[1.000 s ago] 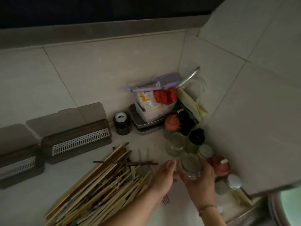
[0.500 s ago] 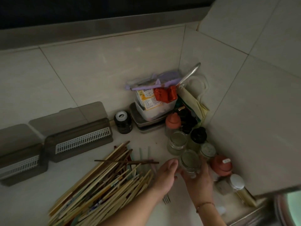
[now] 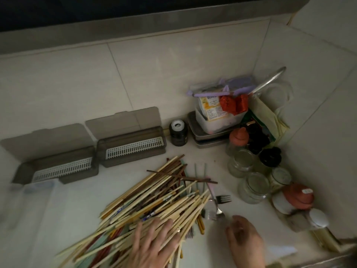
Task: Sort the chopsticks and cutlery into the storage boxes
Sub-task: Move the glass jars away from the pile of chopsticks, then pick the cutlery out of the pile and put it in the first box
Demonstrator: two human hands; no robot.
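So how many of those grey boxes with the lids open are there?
2. One storage box sits far left by the wall; the other storage box is right beside it, behind the chopsticks. Neither holds anything visible.

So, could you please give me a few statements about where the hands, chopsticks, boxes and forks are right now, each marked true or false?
1. The left hand lies flat on the chopsticks. True.
2. Both boxes have their lids shut. False: both lids stand open.
3. A fork lies on the counter right of the pile. True.
4. Chopsticks already fill the boxes. False: only white racks show inside.
5. The right hand holds a jar. False: it is near the forks, apart from the jars.
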